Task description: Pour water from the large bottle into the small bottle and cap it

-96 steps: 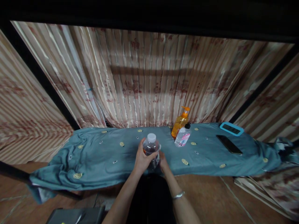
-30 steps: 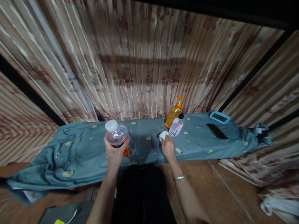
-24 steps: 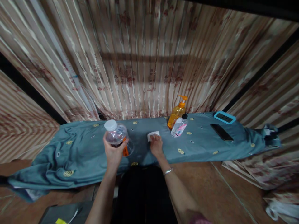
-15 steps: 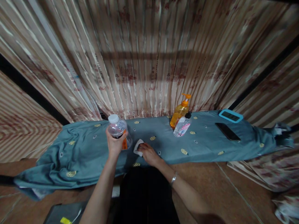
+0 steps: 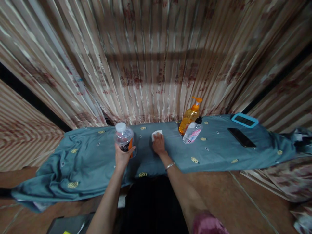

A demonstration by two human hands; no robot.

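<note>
The left hand (image 5: 122, 156) is wrapped around a clear plastic bottle (image 5: 124, 138) with a white cap and an orange patch on its label, its grip closed on the lower body. The bottle stands upright, at or just over the teal cloth (image 5: 85, 159) that covers the worktop, left of the middle; whether its base touches the cloth cannot be told.

The right hand (image 5: 159, 144) lies palm down on the cloth just to the right of the bottle, fingers stretched toward the far edge and pressing flat on a small white wipe (image 5: 156, 133). Only the far part of the wipe shows beyond the fingertips. The hand is flat on the wipe and not curled around it. A thin metal bracelet (image 5: 169, 166) sits on that wrist.

Farther right, near the far edge, an orange pump bottle (image 5: 189, 116) stands upright, and a small clear bottle with a black cap (image 5: 192, 133) leans just beside it on the near side. Well to the right lie a dark phone (image 5: 241, 137) flat on the cloth and, beyond it, a device in a blue case (image 5: 244, 120).

A striped beige curtain (image 5: 151, 65) hangs behind the worktop. The cloth is rumpled at its left end.
</note>
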